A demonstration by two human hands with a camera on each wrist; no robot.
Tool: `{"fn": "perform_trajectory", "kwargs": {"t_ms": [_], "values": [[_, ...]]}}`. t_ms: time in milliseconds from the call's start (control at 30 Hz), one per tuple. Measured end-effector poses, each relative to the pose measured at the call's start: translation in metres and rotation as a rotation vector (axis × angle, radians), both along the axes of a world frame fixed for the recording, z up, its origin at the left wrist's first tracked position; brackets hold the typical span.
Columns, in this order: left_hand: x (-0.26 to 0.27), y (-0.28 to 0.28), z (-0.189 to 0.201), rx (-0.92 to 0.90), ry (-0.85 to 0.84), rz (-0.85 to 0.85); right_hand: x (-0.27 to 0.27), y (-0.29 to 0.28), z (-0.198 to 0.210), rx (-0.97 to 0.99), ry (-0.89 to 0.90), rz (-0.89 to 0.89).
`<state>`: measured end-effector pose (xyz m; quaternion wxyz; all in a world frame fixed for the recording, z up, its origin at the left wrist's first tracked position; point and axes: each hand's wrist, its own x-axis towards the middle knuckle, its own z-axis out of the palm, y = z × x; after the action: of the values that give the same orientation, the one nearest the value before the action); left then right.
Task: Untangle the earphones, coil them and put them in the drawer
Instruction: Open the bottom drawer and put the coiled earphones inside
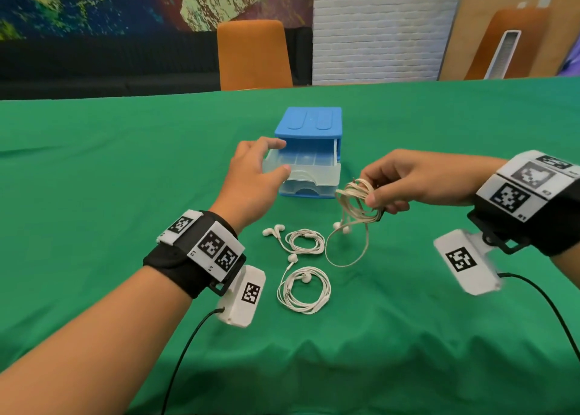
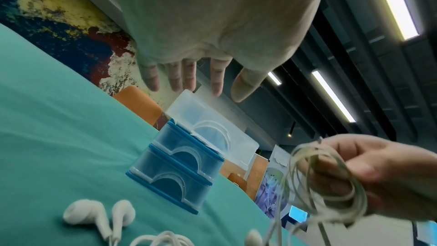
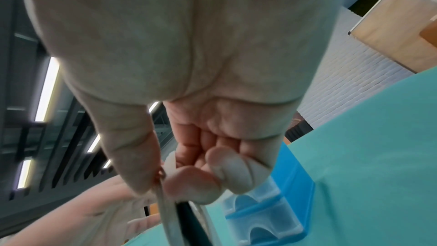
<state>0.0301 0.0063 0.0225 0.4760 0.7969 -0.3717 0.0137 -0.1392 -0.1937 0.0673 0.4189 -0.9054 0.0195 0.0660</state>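
The right hand [image 1: 405, 180] held a coiled set of beige earphones [image 1: 356, 206] above the bench [image 1: 94, 170], the coil pinched between thumb and curled fingers [image 1: 375, 179]. One loose loop of cable and the earbuds hung from the coil down to the green cloth. The right wrist view confirmed the pinch — thumb pressed against the fingertips with cable running out below.

The left hand [image 1: 255, 171] was positioned at the left front corner of the open top drawer [image 1: 309, 163] of a small blue drawer unit [image 1: 309, 122]. Its fingers [image 2: 217, 78] were spread and relaxed, grasping nothing; whether they touched the drawer rim could not be determined. The drawer — clear plastic — was pulled out toward the person, and the lower drawer [image 1: 309, 188] was closed.

Two further sets of white earphones lay coiled on the bench nearer the person: one coil [image 1: 306, 241] just beside the hanging loop, the other coil [image 1: 303, 290] closer in. An orange chair [image 1: 254, 53] stood beyond the far edge of the bench.
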Motion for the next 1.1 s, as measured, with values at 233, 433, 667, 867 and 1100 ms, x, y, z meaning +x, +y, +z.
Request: {"fn": "perform_trajectory", "kwargs": {"t_ms": [233,433,667,867,1100], "values": [[-0.014,0.001,0.025,0.038,-0.073,-0.333,0.013,0.001,0.041,0.178,-0.185,-0.068],[-0.007,-0.005,0.044,0.141,0.076,-0.350,0.034,0.002,0.079,0.216,-0.301,-0.116],[-0.016,-0.015,0.036,0.225,0.231,-0.449,0.043,0.010,0.104,0.252,-0.386,-0.100],[-0.023,-0.012,0.013,0.221,0.194,-0.448,0.034,0.003,0.096,0.237,-0.384,-0.134],[-0.054,-0.034,0.015,0.077,0.346,-0.508,0.025,0.002,0.090,0.280,-0.418,-0.163]]}}
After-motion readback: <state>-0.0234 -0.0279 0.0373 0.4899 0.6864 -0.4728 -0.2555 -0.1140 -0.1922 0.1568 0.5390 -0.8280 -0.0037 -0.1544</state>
